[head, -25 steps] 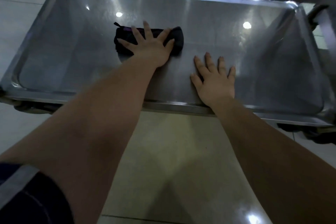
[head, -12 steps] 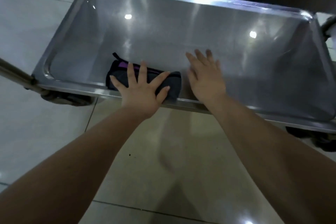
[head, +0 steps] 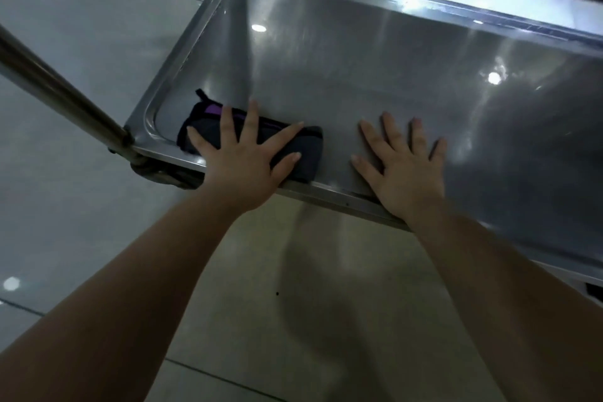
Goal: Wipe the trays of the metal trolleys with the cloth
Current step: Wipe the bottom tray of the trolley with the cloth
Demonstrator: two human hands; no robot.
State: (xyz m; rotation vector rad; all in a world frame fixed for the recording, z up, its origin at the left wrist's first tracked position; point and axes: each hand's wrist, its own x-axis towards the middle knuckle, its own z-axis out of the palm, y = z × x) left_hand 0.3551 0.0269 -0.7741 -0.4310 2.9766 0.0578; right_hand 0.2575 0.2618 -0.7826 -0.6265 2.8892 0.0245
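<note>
A shiny metal trolley tray [head: 375, 52] fills the upper right of the view. A folded dark cloth [head: 308, 153] with a purple stripe lies in the tray's near left corner. My left hand [head: 244, 163] presses flat on the cloth with fingers spread. My right hand [head: 404, 170] rests flat on the bare tray floor just right of the cloth, its palm over the tray's near rim.
A metal trolley post [head: 58, 95] slants in from the left to the tray's near left corner. A castor [head: 163, 173] sits under that corner. Pale tiled floor [head: 81, 26] surrounds the trolley. A dark surface shows at the top right.
My left hand has drawn the cloth from the tray's middle to the near edge, then left into the near left corner. My right hand stays flat on the tray near the rim.
</note>
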